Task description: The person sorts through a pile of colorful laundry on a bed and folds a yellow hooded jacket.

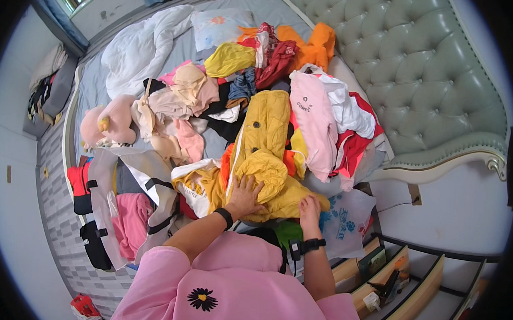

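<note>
A mustard-yellow padded jacket (pixel 267 117) with dark buttons lies before me on the bed, partly folded, on top of other clothes. My left hand (pixel 245 198) rests flat on it with the fingers spread, beside a bunched round part of the yellow fabric. At the jacket's right end, my right hand (pixel 310 213) has its fingers curled at the edge of a yellow flap or sleeve; whether it pinches the cloth is hard to tell. A yellow and white printed sweatshirt (pixel 199 187) lies just left of the jacket. To its right is a pink garment (pixel 316 119) with lettering.
A translucent storage bag (pixel 104 205) holding pink clothing stands open at the left. Piled clothes, a pink plush toy (pixel 117 121) and a white quilt (pixel 145 48) cover the bed. Right of me are a printed plastic bag (pixel 348 224), a shelf unit (pixel 418 291) and the tufted headboard (pixel 427 73).
</note>
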The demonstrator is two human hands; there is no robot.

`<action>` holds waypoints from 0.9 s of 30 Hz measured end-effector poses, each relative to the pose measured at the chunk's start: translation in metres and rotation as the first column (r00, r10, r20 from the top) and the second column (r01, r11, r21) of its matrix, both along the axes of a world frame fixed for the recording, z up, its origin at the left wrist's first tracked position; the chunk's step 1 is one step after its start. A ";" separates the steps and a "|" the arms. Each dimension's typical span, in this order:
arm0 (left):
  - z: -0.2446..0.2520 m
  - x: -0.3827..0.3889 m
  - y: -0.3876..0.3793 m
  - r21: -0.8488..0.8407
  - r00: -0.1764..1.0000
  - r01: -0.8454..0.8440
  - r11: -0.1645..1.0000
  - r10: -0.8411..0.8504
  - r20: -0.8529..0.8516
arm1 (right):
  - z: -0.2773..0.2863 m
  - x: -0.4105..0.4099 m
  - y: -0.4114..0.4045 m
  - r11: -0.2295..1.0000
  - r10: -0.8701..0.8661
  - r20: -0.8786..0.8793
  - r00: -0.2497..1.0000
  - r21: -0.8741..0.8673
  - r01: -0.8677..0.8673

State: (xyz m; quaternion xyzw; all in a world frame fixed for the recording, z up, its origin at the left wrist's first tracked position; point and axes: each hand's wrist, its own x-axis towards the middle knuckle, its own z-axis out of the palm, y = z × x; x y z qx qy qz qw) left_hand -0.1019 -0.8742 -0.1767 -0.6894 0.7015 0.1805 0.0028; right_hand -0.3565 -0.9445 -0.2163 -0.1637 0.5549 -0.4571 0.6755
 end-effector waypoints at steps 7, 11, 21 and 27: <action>0.016 0.041 0.046 -0.308 0.788 -0.528 0.791 0.321 -0.526 | -0.041 0.020 -0.001 0.963 -0.042 -0.121 0.992 0.259 0.073; -0.007 0.068 0.049 0.445 0.411 -0.523 0.727 0.673 -0.615 | -0.032 0.052 0.000 0.991 0.130 -0.162 0.978 0.038 -0.125; -0.022 0.070 0.048 0.714 -0.696 0.198 0.672 0.609 -0.380 | 0.037 0.090 0.020 0.625 0.662 -0.331 0.673 -0.252 -0.739; -0.046 0.072 0.052 0.559 0.146 -0.419 0.715 0.661 -0.736 | 0.002 0.095 -0.011 0.713 0.687 -0.279 0.671 0.078 -0.697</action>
